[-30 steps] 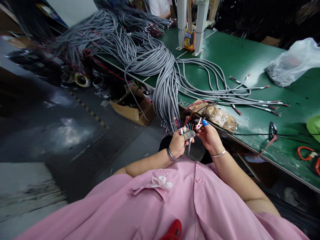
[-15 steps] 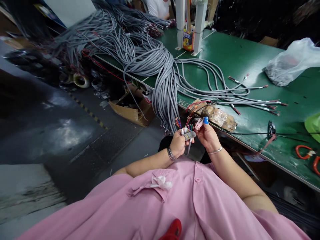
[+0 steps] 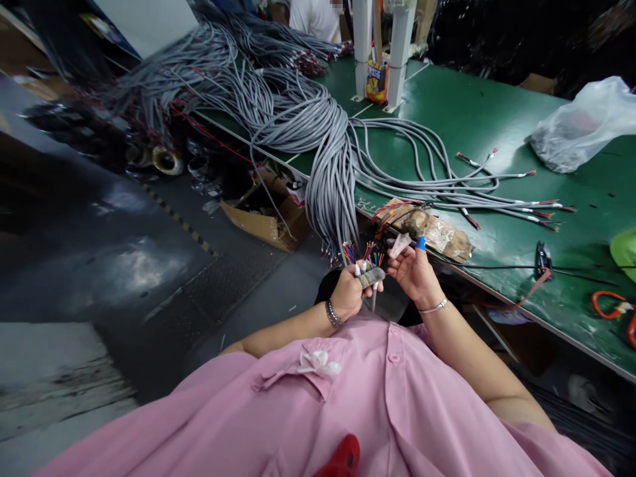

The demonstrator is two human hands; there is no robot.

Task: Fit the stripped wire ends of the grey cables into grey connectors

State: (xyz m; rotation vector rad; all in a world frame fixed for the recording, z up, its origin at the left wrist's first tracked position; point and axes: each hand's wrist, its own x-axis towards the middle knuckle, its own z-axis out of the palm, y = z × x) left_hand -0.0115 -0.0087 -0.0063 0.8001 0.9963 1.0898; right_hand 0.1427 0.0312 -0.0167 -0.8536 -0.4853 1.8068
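My left hand (image 3: 346,291) is closed around several grey cable ends (image 3: 364,266), its thumb in a grey knitted finger sleeve (image 3: 371,277). Above the fist, thin coloured wires (image 3: 350,252) fan out from white collars. Just to the right, my right hand (image 3: 416,277) is open, with the thumb apart from the fingers. A blue cover (image 3: 421,243) caps its thumb tip. Something pale pink (image 3: 399,246) is at its index fingertip; I cannot tell whether it is a wrap or a held piece. The fingers are close to the wires, with no clear contact visible.
A thick bundle of grey cables (image 3: 325,126) drapes over the green table's (image 3: 467,99) edge. Cardboard with tape (image 3: 437,235), a plastic bag (image 3: 571,129) and orange-handled tool (image 3: 603,303) lie on it. An open carton (image 3: 258,222) stands below; a person (image 3: 315,20) is behind.
My right hand has moved slightly right, and its thumb has spread away from the pink-tipped finger. My left hand has shifted slightly left and still holds the cable ends.
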